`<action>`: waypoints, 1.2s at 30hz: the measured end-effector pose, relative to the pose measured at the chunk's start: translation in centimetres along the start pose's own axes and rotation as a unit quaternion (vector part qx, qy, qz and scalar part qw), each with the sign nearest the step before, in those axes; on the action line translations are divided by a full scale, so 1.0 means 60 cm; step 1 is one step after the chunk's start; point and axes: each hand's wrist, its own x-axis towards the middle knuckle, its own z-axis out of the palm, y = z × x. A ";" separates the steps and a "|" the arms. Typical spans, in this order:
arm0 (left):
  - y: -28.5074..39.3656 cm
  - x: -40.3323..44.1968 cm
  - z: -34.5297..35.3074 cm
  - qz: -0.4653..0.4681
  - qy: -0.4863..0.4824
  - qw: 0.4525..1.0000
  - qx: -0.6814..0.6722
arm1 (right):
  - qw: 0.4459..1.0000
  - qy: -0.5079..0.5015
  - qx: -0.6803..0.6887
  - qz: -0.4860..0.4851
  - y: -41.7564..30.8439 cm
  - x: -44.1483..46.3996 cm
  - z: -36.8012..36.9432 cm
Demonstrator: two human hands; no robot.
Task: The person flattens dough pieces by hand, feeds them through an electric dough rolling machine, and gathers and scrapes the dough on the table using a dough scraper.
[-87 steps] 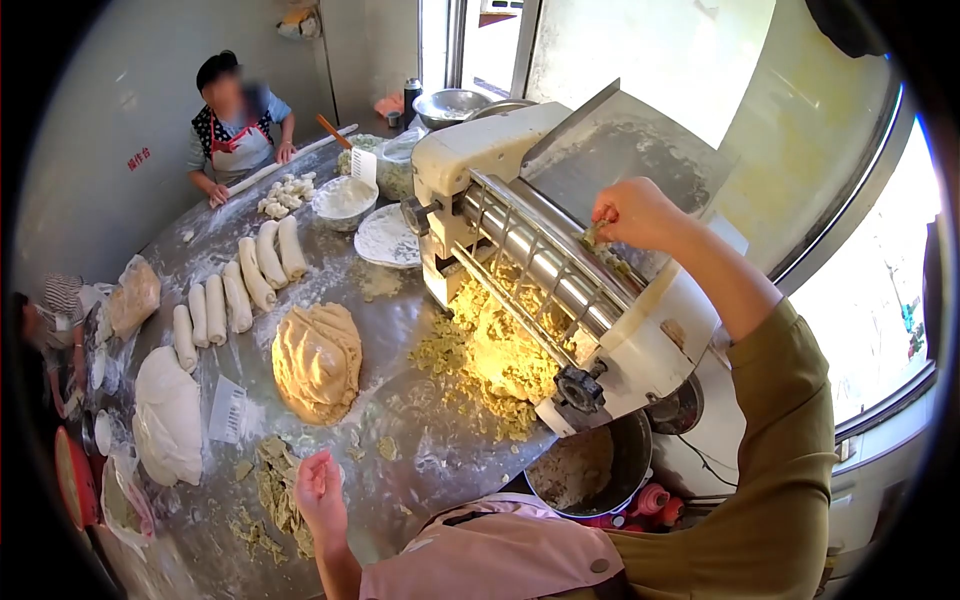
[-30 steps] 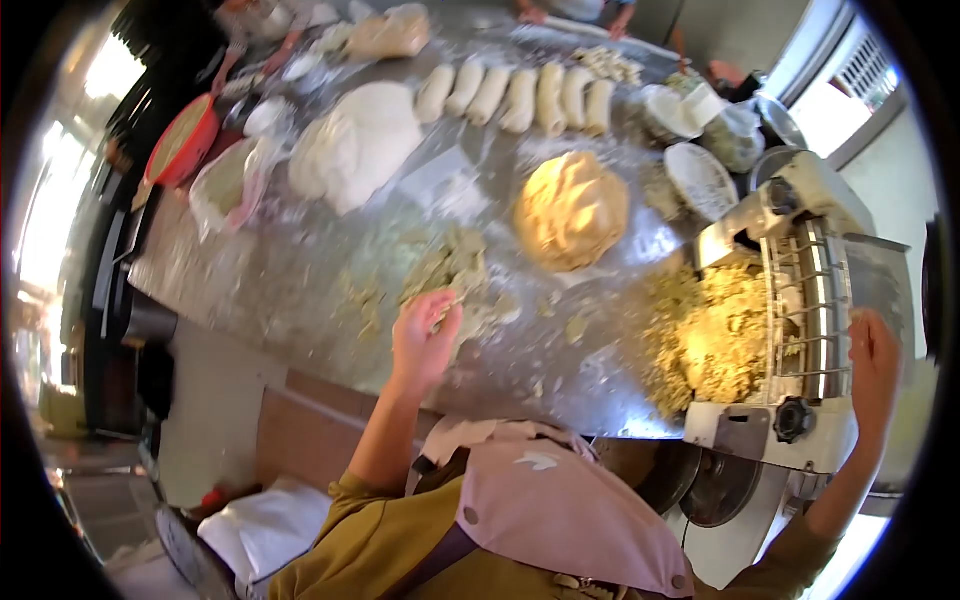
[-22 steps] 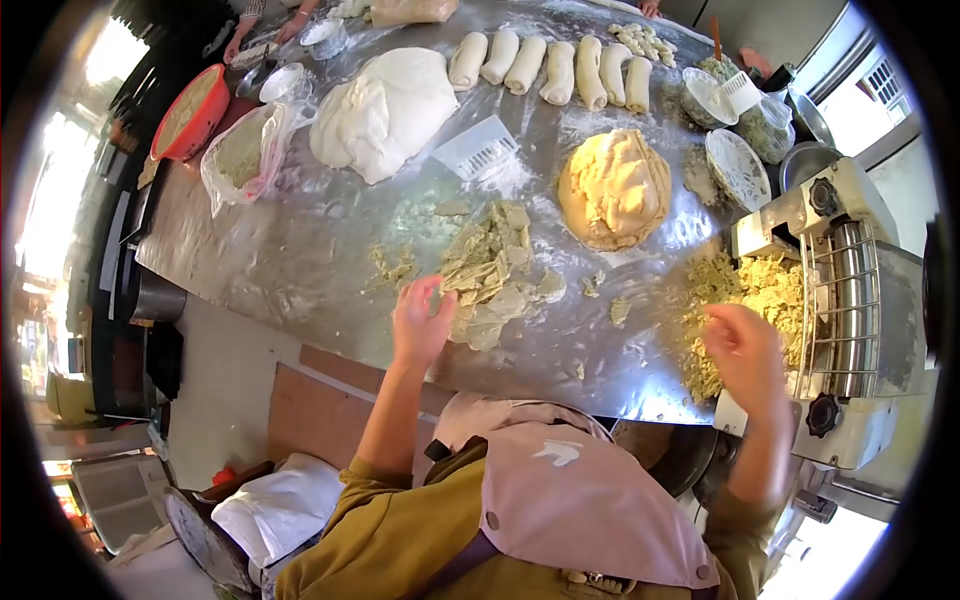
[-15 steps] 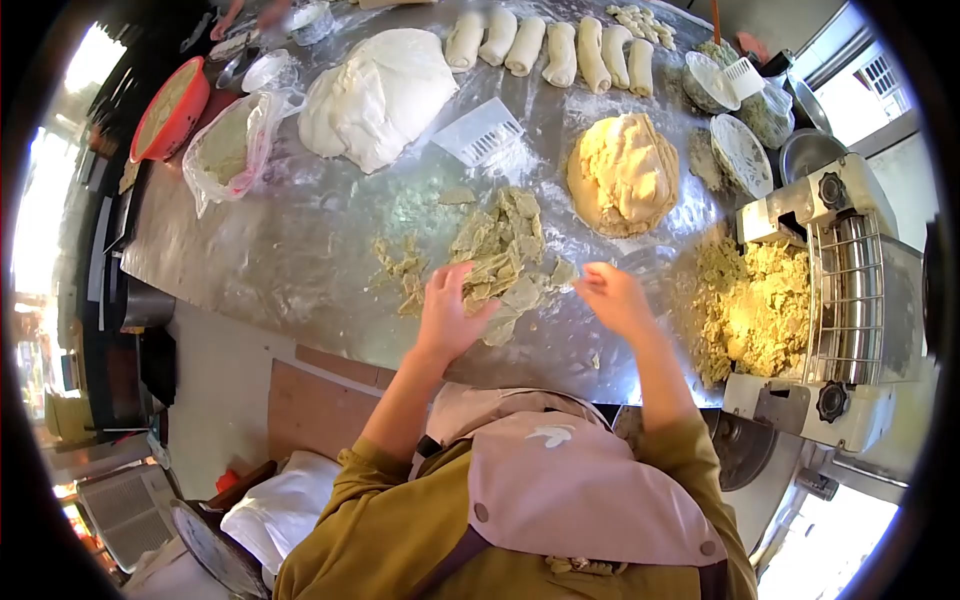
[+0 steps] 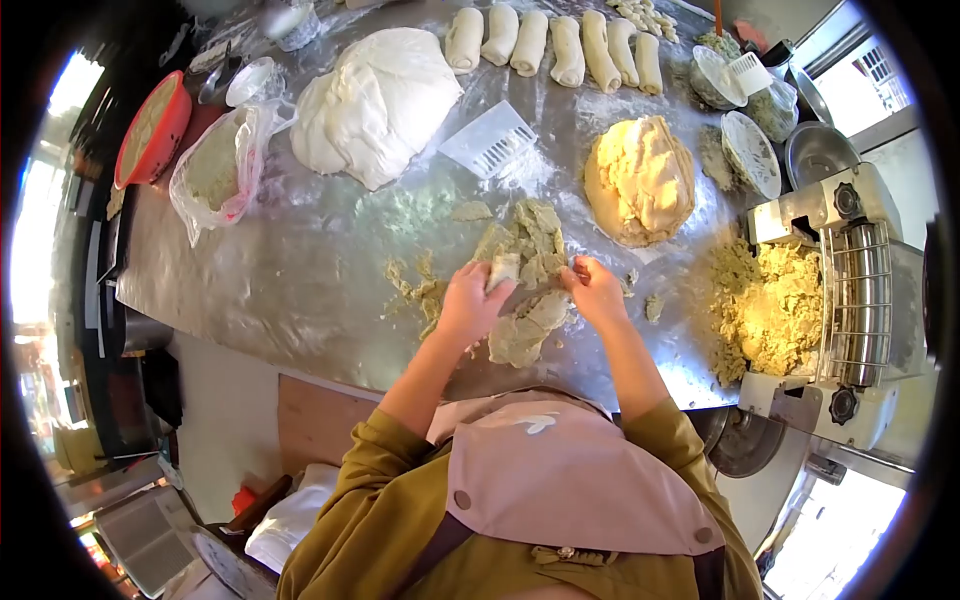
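Torn, greenish dough scraps (image 5: 538, 240) lie in a loose heap near the front of the metal table. My left hand (image 5: 473, 303) is closed on a pale piece of dough (image 5: 505, 268) at the heap's left side. On the other side, my right hand (image 5: 594, 290) pinches the heap's right edge, fingertips on the dough. A flatter dough piece (image 5: 525, 330) rests between my wrists, and crumbly bits (image 5: 415, 287) are scattered left of my left hand.
Beyond the scraps are a big white dough mound (image 5: 375, 105), a plastic scraper (image 5: 490, 140), a yellowish dough ball (image 5: 640, 182) and several dough rolls (image 5: 530, 45). A roller machine (image 5: 860, 300) with crumbly yellow dough (image 5: 780, 310) stands right. A red bowl (image 5: 155, 130) sits far left.
My left hand has moved right and closed on a dough piece. My right hand has come inward to the heap's edge. The scraps are shifted and bunched differently, and the view has tilted slightly.
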 end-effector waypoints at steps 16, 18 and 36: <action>0.100 0.010 -0.028 -0.132 -0.226 0.697 -0.668 | 0.932 -0.166 0.318 -0.060 -0.129 -0.092 -0.080; 0.122 0.009 -0.020 -0.168 -0.225 0.777 -0.563 | 0.944 -0.169 0.280 -0.042 -0.142 -0.105 -0.100; 0.251 -0.004 0.089 0.088 -0.356 0.900 -0.237 | 0.984 -0.032 0.012 -0.176 -0.076 -0.198 -0.254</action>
